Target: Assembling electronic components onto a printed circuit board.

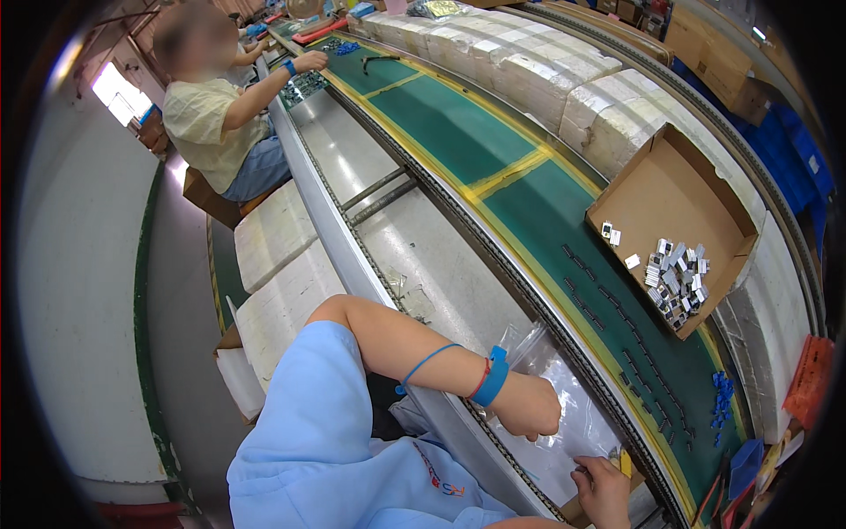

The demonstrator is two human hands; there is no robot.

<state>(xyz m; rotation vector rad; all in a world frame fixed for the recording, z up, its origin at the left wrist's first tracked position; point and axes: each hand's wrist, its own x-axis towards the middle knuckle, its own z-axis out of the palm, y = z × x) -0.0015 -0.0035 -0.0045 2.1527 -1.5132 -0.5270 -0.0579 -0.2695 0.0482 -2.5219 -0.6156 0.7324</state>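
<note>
The scene was viewed from the person's head, by the left 1 of 2 fisheye cameras. The view was directed downward; the left hand (530, 407) and the right hand (606, 495) were seen closely, the green belt (539, 204) far along its length.

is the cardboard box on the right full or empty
Neither, it is only partly filled: small white pieces lie loosely toward the lower end of the cardboard box, while much of its brown bottom shows bare.

White foam blocks (529, 79) line the green belt (432, 128); blue bins (784, 150) stand beyond.
</note>
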